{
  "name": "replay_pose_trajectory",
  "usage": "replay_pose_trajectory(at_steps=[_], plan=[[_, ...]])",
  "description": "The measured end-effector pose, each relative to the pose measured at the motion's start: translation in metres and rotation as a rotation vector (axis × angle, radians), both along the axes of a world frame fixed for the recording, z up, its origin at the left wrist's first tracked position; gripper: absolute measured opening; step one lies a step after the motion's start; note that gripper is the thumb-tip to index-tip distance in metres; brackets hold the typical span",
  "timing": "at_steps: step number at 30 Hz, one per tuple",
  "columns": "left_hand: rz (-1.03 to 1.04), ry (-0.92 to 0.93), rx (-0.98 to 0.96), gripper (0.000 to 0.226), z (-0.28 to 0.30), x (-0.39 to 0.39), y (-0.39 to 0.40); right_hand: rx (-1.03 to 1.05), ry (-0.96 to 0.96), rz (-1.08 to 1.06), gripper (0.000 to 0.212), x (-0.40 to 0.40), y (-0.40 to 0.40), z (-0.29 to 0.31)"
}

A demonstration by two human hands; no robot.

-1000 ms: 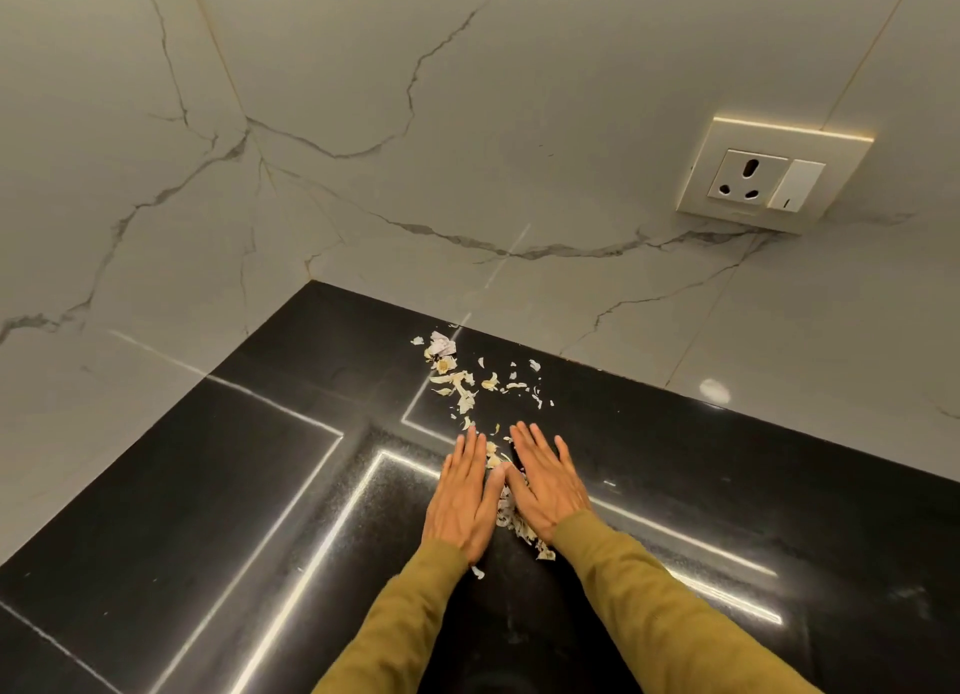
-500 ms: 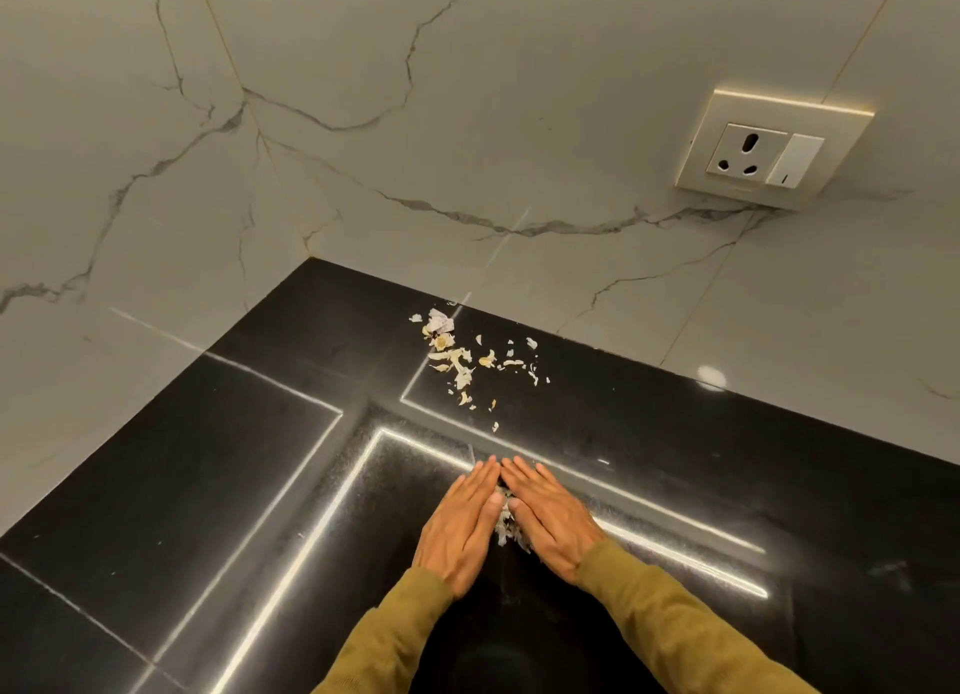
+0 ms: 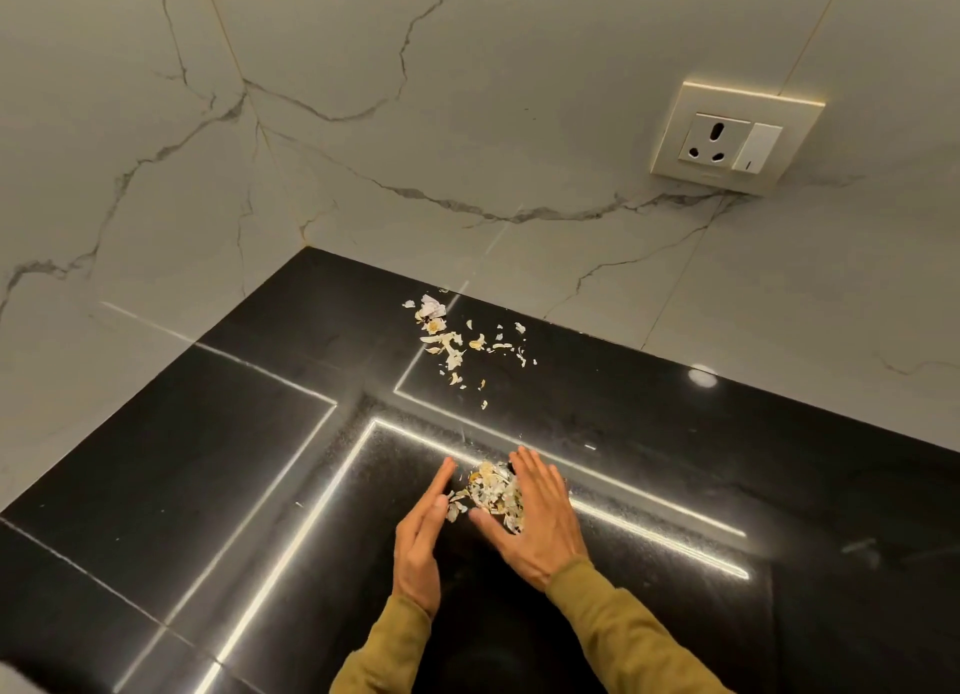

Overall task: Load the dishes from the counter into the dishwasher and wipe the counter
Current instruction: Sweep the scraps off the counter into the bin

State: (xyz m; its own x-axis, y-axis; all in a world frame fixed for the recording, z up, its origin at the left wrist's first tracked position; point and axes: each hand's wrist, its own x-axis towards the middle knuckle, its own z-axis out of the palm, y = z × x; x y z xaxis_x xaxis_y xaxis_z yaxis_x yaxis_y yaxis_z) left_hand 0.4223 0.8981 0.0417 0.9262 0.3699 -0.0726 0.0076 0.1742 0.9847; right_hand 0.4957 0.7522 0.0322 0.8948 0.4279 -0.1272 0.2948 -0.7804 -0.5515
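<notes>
On the glossy black counter (image 3: 208, 485) a small heap of pale food scraps (image 3: 491, 490) lies between my two hands. My left hand (image 3: 421, 542) stands on its edge at the heap's left side, fingers straight. My right hand (image 3: 540, 516) lies flat with fingers straight against the heap's right side. Farther back, near the wall, more loose scraps (image 3: 457, 345) are scattered over the counter. Both arms wear olive sleeves. No dishes or dishwasher are in view.
White marble-look walls (image 3: 467, 95) meet in a corner behind the counter. A cream socket and switch plate (image 3: 732, 139) is mounted on the right wall above the counter. Bright strip-light reflections cross the black surface.
Both hands dragged part of the scraps toward me from the scattered patch, then parted slightly. The gathered heap now shows between them. The left hand has turned onto its edge.
</notes>
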Motion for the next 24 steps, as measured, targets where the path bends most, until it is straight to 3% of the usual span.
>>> replay_pose_trajectory(at_steps=[5, 12, 16, 20, 24], plan=[[0.186, 0.003, -0.132, 0.064, 0.000, 0.001, 0.004, -0.097, -0.045, 0.116, 0.108, 0.003, 0.032, 0.002], [0.374, -0.008, -0.202, 0.062, 0.002, 0.003, 0.002, -0.109, -0.157, 0.307, 0.083, 0.006, 0.047, -0.009], [0.334, -0.030, -0.262, 0.057, 0.001, 0.003, 0.002, 0.064, -0.195, 0.322, 0.080, 0.008, 0.044, -0.020], [0.303, -0.033, -0.275, 0.057, -0.001, 0.004, 0.003, 0.336, -0.209, 0.229, 0.061, 0.012, 0.041, -0.030], [0.260, -0.035, -0.273, 0.056, -0.004, -0.001, 0.005, 0.358, -0.318, 0.197, 0.039, 0.017, 0.041, -0.034]])
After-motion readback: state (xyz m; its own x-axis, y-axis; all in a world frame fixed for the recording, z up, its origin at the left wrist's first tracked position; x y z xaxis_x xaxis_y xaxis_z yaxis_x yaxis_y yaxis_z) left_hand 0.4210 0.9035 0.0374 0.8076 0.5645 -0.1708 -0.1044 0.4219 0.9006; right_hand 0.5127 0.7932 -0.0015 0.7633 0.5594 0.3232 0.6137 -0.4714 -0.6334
